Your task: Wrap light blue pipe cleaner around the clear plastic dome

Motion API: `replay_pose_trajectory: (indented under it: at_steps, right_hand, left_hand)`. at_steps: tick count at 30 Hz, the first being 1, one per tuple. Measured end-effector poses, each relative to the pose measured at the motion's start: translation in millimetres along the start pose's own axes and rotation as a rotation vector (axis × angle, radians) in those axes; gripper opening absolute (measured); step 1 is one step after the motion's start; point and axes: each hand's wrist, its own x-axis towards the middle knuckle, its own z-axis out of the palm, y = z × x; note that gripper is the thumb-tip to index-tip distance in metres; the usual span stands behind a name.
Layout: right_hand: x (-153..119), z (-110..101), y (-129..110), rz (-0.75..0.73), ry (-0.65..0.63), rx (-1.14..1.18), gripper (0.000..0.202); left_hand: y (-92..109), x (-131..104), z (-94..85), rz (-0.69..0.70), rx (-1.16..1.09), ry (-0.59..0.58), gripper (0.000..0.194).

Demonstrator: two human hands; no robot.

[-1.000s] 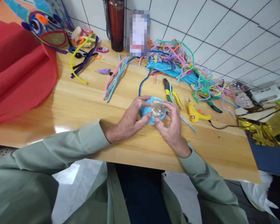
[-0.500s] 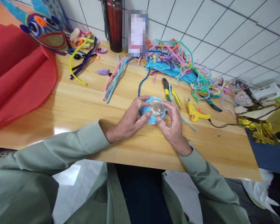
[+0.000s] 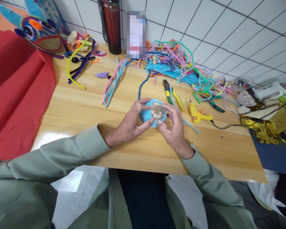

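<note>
A light-blue wrapped ball point(image 3: 145, 115) with a clear, shiny round opening or disc facing up is held between both hands above the wooden table. My left hand point(image 3: 131, 121) grips its left side, thumb at the near edge and fingers over the top. On the right side, my right hand point(image 3: 173, 127) pinches the rim with thumb and fingers. Behind the ball lie yellow-green pliers point(image 3: 173, 95), with a light-blue pipe cleaner across them. A yellow glue gun point(image 3: 199, 114) rests to the right of my right hand.
A pile of pipe cleaners point(image 3: 173, 68) lies along the tiled wall, beside a phone-like upright object point(image 3: 135, 35) and a dark red bottle point(image 3: 112, 28). Red cloth point(image 3: 16, 95) covers the left side. Gold foil point(image 3: 267, 127) sits at the right edge; the glue gun's cord runs there.
The view has shifted slightly, so the table items appear a little further left. Both hands keep their hold on the blue ball, with hardly any change in grip.
</note>
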Motion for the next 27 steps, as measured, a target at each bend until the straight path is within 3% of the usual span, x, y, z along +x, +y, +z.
replay_pose_trajectory:
  at_steps: [13,27]
  right_hand:
    - [-0.3,-1.8,-0.4,-0.018,-0.012,-0.011,0.049]
    - [-0.3,-0.1,-2.1,-0.029,-0.005,-0.014,0.049]
  left_hand:
    - [-2.4,-1.9,1.0,0.028,0.023,0.024,0.040]
    - [3.1,-3.5,-0.8,-0.073,-0.016,-0.006,0.035]
